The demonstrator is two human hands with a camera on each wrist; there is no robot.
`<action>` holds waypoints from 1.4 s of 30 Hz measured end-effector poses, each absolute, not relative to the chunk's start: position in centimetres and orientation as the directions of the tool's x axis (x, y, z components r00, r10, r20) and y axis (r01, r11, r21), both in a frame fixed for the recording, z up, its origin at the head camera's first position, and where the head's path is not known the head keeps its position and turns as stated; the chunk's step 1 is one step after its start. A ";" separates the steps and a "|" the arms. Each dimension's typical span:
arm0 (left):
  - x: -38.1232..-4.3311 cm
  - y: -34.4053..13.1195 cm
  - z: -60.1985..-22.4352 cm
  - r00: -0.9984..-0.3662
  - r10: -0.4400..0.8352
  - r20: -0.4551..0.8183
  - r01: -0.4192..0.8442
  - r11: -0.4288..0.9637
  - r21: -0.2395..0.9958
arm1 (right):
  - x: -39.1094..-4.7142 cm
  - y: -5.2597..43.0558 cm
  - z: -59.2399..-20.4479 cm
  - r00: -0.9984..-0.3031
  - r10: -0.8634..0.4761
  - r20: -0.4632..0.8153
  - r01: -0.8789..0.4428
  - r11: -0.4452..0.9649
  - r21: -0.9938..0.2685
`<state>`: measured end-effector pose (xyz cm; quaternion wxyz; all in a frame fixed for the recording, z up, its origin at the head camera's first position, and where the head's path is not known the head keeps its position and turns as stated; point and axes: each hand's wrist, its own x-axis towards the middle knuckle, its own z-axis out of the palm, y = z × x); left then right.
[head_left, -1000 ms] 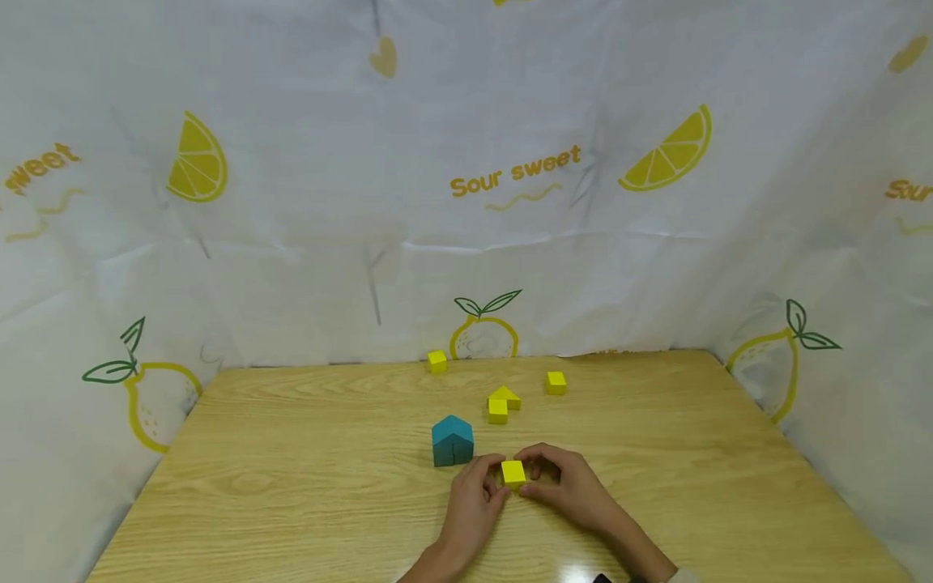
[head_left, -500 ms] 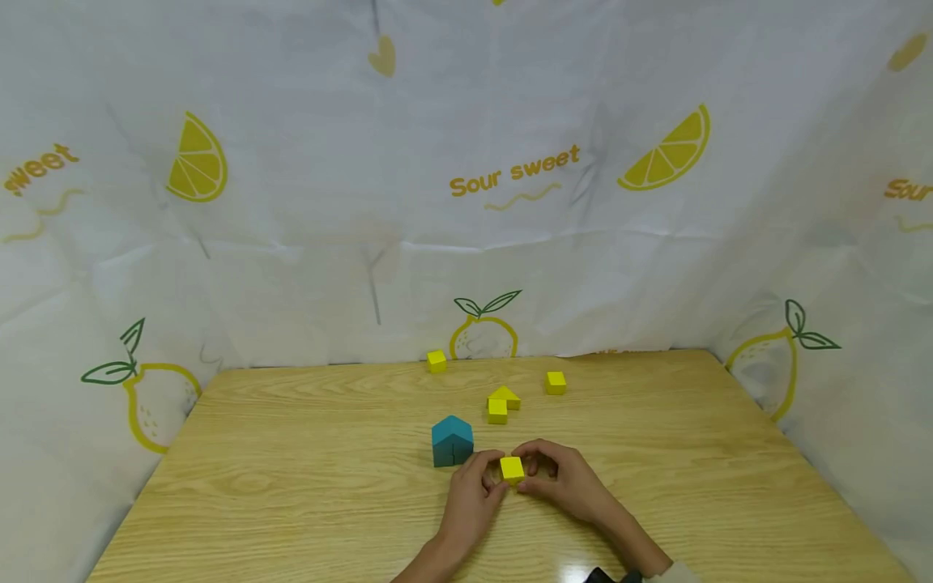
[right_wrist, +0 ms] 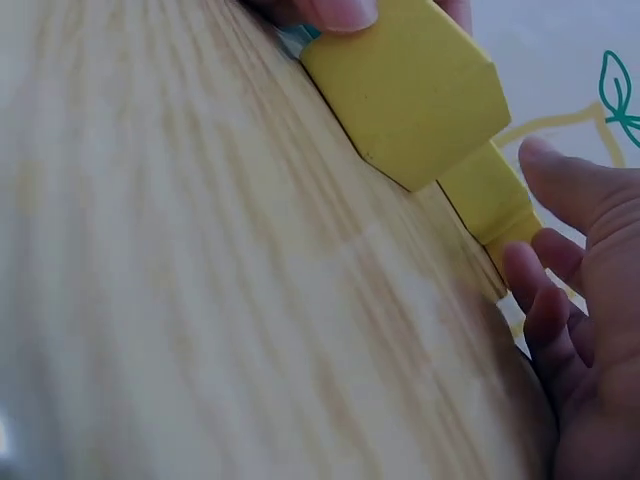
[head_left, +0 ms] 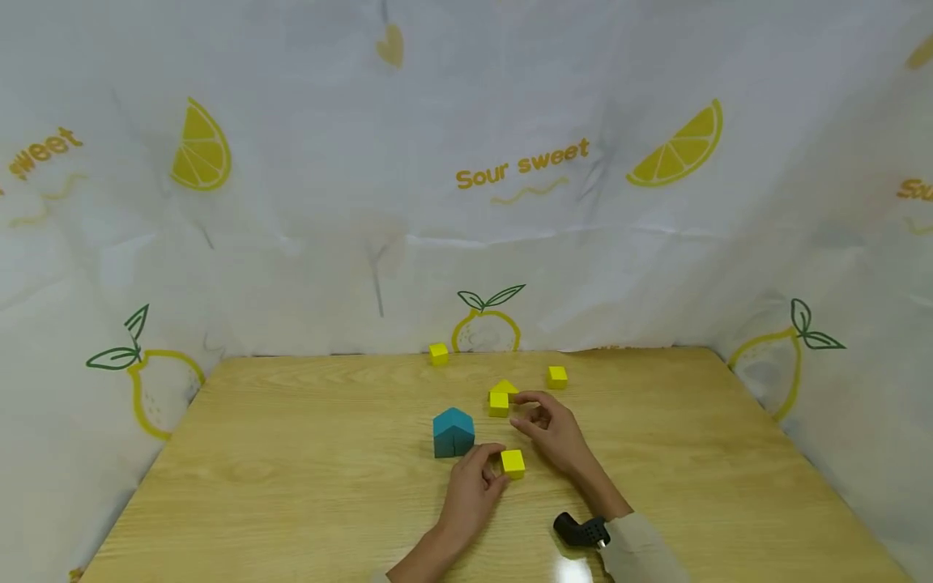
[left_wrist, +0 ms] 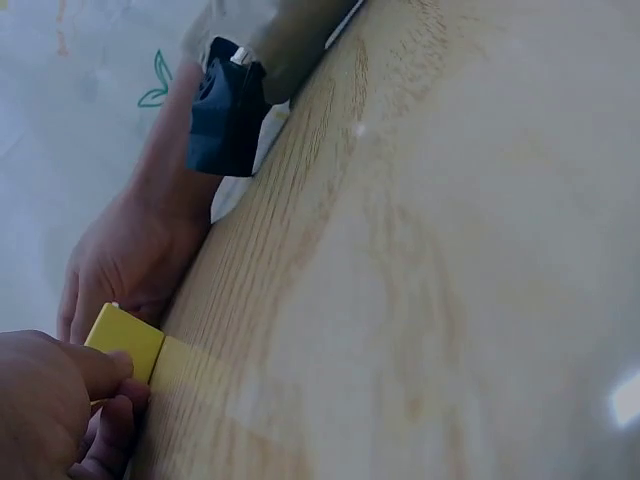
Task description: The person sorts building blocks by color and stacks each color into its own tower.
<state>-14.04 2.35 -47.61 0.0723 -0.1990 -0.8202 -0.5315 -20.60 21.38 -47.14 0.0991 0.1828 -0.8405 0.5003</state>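
On the wooden table, my left hand [head_left: 470,494] pinches a yellow cube block [head_left: 513,464] between thumb and fingers; the left wrist view shows the thumb on the yellow block [left_wrist: 127,345]. Farther forward, my right hand [head_left: 557,433] has thumb and index finger apart with nothing held. Its fingertips are just right of another yellow cube [head_left: 499,405], which stands before a yellow triangular block [head_left: 504,387] and partly hides it. Blue blocks [head_left: 453,433] form a small house shape left of the left hand. In the right wrist view, the right thumb [right_wrist: 565,185] stands clear of the yellow pieces.
One yellow cube [head_left: 438,354] sits at the table's back edge, and another [head_left: 557,377] lies back right. A white printed cloth [head_left: 328,202] hangs behind the table. A black device [head_left: 581,530] is on the right wrist.
My right hand has let go of the yellow cube and moved forward towards the yellow cube and triangular block. The left hand still holds its cube in about the same place.
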 end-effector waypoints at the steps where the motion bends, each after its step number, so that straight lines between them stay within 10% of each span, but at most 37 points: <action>1: -14.1 2.4 -47.7 -0.910 0.248 0.333 0.406 0.360 0.840 | -20.8 21.2 -47.2 -0.909 -0.206 0.362 -0.416 0.446 -0.792; 42: -15.0 1.8 -47.7 -0.891 0.276 0.360 0.448 0.402 0.799 | -22.6 19.8 -47.1 -0.795 -0.200 0.573 -0.565 0.588 -0.579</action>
